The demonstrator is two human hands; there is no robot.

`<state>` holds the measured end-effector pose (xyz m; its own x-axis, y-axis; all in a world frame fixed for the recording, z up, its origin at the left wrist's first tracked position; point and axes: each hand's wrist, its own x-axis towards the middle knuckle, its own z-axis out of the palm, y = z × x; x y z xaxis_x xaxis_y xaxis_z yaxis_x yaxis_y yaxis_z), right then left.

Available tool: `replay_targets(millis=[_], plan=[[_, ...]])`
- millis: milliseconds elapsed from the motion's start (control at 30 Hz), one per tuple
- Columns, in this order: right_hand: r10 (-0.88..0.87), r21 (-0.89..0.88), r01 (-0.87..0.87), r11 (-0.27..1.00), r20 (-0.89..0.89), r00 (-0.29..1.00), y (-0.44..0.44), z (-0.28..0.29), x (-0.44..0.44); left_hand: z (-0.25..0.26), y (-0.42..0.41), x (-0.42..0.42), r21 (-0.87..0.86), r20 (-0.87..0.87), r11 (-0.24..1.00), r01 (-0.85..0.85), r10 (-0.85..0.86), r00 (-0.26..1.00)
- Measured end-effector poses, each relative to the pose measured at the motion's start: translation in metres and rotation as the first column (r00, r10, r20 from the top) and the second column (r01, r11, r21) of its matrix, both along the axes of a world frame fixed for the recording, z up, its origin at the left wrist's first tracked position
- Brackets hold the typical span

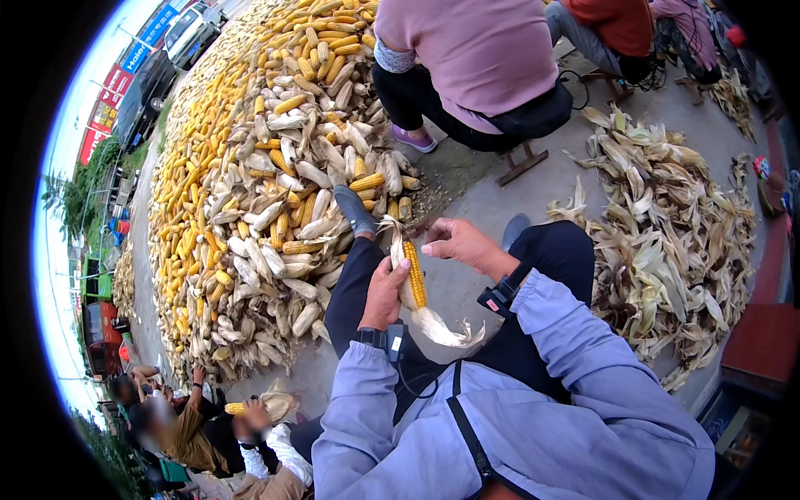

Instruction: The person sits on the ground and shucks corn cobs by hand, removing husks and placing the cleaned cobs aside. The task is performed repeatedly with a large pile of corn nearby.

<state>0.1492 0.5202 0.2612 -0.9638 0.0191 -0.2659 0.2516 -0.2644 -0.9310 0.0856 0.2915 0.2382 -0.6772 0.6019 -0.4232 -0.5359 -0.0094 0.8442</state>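
My left hand (382, 292) grips a partly husked ear of corn (415, 275), its thumb pressed on the side. Yellow kernels show along the right side of the ear. Pale husk (400, 250) still covers the side by my palm, and a loose husk tail (445, 328) hangs from the lower end. Just right of the ear's upper end is my right hand (464, 245), fingers curled and thumb near the index finger. Thin brown strands lie in line with its fingertips; whether they are pinched cannot be told.
A large corn pile (269, 194), bare and husked ears mixed, spreads ahead and left. Stripped husks (669, 237) are heaped at right. A person in a pink top (475, 56) sits on a low wooden stool (522, 164) ahead. Other people sit at lower left, one holding corn (234, 408).
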Motion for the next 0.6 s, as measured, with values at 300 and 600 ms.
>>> replay_targets(millis=[300, 600], plan=[[0.135, -0.077, -0.132, 0.988, 0.039, 0.990, 0.002, 0.010, 0.000, 0.028, 0.007, 0.013, 0.140, 0.175, 0.958, 0.251, -0.273, 0.946], [-0.040, -0.001, 0.040, 0.999, 0.047, 0.998, 0.002, 0.009, -0.004, 0.047, -0.010, 0.038, -0.154, 0.144, 0.898, 0.412, -0.393, 0.908]])
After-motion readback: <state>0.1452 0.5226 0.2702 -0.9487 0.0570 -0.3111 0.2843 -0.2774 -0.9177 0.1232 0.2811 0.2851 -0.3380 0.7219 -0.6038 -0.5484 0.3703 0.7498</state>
